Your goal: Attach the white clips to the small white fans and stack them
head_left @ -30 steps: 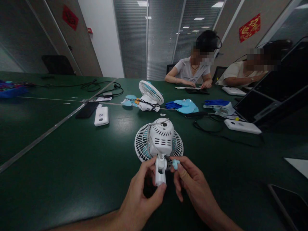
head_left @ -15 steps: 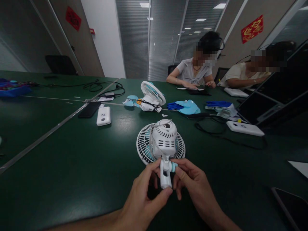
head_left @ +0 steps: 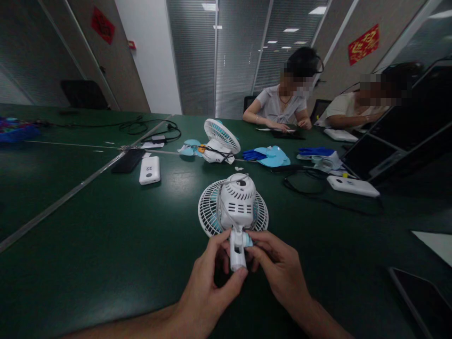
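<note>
A small white fan (head_left: 237, 202) lies grille-down on the dark green table, its motor housing facing up and its grey cord looped round the housing. The fan's white neck bracket (head_left: 237, 256) points toward me. My left hand (head_left: 208, 273) grips this bracket from the left, thumb at its lower end and fingers near the joint. On the right side of the joint is a light-blue knob (head_left: 247, 240), pinched between the thumb and fingers of my right hand (head_left: 277, 261). Some fingertips of both hands are hidden behind the bracket.
A second fan (head_left: 221, 141), light-blue fan blades (head_left: 271, 156) and blue gloves (head_left: 316, 151) lie farther back. White power banks (head_left: 149, 170) and black cables (head_left: 303, 188) are around. A phone (head_left: 423, 301) lies at right. Two people sit across the table.
The view has shifted slightly, so the whole scene sits a little farther left. Both hands keep their hold on the bracket and knob; the right fingers sit slightly differently round the knob.
</note>
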The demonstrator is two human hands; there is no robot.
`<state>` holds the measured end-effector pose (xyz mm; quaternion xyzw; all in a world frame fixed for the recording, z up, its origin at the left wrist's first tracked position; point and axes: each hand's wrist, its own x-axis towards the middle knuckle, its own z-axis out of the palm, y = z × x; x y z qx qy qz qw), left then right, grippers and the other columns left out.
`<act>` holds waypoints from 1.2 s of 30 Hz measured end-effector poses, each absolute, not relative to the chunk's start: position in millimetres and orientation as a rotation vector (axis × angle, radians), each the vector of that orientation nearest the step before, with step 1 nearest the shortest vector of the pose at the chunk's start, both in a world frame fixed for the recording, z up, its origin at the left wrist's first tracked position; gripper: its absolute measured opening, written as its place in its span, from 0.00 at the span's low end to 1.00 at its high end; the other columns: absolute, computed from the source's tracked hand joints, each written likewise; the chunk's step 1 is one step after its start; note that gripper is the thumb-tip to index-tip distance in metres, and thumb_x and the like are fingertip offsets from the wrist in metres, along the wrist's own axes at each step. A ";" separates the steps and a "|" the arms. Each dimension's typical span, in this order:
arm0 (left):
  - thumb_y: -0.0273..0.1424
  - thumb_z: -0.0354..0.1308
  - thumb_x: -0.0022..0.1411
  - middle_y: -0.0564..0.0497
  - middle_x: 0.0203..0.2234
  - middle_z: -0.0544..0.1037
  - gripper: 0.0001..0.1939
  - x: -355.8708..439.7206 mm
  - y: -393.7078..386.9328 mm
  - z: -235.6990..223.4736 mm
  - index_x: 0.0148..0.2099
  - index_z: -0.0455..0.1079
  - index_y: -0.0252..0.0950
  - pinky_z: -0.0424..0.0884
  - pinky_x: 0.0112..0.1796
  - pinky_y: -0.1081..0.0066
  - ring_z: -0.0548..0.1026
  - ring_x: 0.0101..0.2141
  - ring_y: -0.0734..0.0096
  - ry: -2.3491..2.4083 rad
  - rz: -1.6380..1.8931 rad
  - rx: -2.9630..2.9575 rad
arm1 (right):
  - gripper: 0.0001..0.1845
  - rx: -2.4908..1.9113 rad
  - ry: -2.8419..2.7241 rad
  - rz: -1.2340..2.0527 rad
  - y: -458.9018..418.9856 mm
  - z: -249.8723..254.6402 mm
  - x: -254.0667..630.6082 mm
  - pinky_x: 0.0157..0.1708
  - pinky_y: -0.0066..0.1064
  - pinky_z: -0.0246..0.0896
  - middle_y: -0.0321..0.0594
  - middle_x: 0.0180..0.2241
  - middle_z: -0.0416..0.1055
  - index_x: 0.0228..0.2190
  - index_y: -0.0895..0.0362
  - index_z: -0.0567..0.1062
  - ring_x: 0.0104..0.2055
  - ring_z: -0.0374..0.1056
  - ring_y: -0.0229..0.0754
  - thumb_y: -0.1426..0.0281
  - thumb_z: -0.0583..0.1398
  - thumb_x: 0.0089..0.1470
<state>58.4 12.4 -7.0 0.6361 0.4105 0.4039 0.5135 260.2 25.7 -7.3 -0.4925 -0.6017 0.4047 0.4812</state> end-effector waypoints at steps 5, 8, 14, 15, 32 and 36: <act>0.42 0.60 0.71 0.48 0.48 0.77 0.27 58.7 12.8 -5.1 0.68 0.58 0.47 0.70 0.43 0.65 0.75 0.45 0.62 0.969 0.951 1.524 | 0.25 -1.280 -1.555 0.915 26.9 -3.4 256.8 0.24 0.26 0.66 0.35 0.21 0.71 0.24 0.56 0.73 0.22 0.71 0.37 0.60 0.55 0.72; 0.42 0.61 0.71 0.47 0.51 0.77 0.28 58.6 13.1 -6.5 0.68 0.59 0.47 0.70 0.43 0.65 0.75 0.46 0.62 0.980 0.971 1.513 | 0.12 -1.253 -1.585 0.860 22.1 -1.6 261.9 0.26 0.26 0.68 0.35 0.28 0.76 0.38 0.55 0.77 0.26 0.74 0.38 0.63 0.58 0.71; 0.42 0.60 0.71 0.47 0.51 0.77 0.28 58.5 13.4 -8.0 0.68 0.58 0.47 0.69 0.43 0.64 0.75 0.44 0.62 0.985 0.974 1.505 | 0.06 -1.234 -1.679 0.713 24.0 -4.5 266.4 0.29 0.27 0.70 0.35 0.31 0.76 0.44 0.53 0.78 0.28 0.74 0.37 0.67 0.61 0.68; 0.42 0.60 0.71 0.47 0.50 0.77 0.28 58.8 13.5 -7.7 0.68 0.58 0.47 0.69 0.42 0.64 0.75 0.44 0.62 0.980 0.977 1.500 | 0.08 -1.263 -1.662 0.747 25.7 -4.8 264.5 0.27 0.27 0.68 0.34 0.28 0.75 0.39 0.54 0.78 0.26 0.73 0.37 0.65 0.59 0.70; 0.43 0.60 0.71 0.48 0.47 0.76 0.28 58.4 14.1 -8.7 0.68 0.59 0.47 0.69 0.41 0.65 0.72 0.41 0.65 0.982 0.971 1.500 | 0.10 -1.139 -1.879 0.292 25.2 -11.5 270.4 0.29 0.29 0.70 0.37 0.38 0.80 0.50 0.49 0.76 0.32 0.77 0.40 0.70 0.60 0.69; 0.43 0.60 0.71 0.48 0.48 0.76 0.28 58.5 12.7 -10.1 0.68 0.58 0.48 0.69 0.42 0.65 0.72 0.42 0.65 0.983 0.969 1.498 | 0.11 -1.163 -1.893 0.294 27.8 -8.7 268.6 0.33 0.29 0.71 0.38 0.42 0.80 0.51 0.48 0.77 0.36 0.78 0.41 0.69 0.61 0.70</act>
